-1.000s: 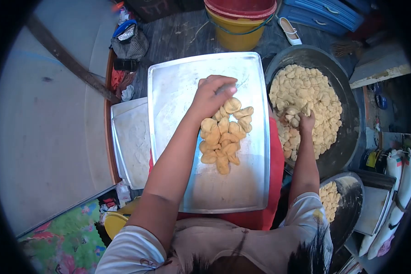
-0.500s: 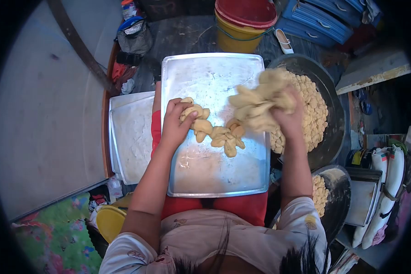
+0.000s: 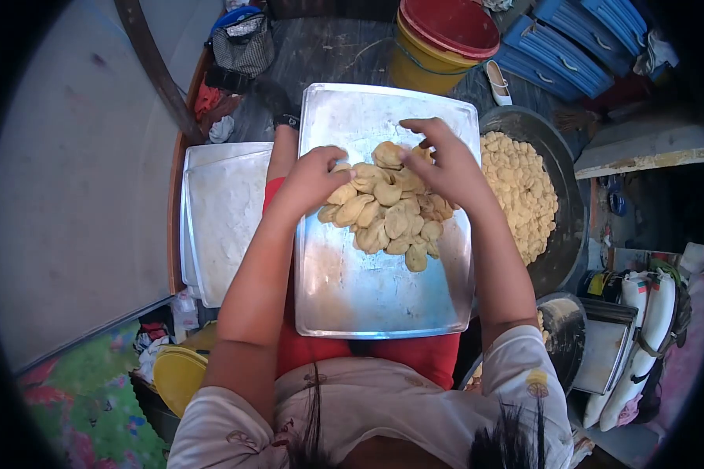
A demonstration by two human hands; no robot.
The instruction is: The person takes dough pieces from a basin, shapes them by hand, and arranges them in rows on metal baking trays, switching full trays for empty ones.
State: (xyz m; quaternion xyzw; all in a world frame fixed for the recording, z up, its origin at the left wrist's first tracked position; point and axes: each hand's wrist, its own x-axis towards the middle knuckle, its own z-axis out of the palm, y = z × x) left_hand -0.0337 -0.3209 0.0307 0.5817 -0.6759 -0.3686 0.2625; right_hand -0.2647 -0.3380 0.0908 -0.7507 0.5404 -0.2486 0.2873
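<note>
A metal baking tray (image 3: 383,309) rests across my lap, with a heap of pale yellow dough pieces (image 3: 395,219) on its middle. At the heap's upper left edge, my left hand (image 3: 314,181) is loosely curved against the pieces, thumb apart from the fingers. My right hand (image 3: 444,166) hovers over the upper right of the heap with fingers spread; its thumb is near a rounded piece. Some pieces under both hands are hidden.
A large dark basin (image 3: 567,172) full of dough pieces stands at right, with a smaller dark basin (image 3: 571,332) below it. More metal trays (image 3: 227,223) lie at left. Beyond are a yellow bucket (image 3: 422,66) with a red basin (image 3: 450,27) and blue drawers (image 3: 559,51).
My right hand has released its clump of dough pieces onto the tray, so the heap has grown. Its fingers have spread. The view has shifted slightly.
</note>
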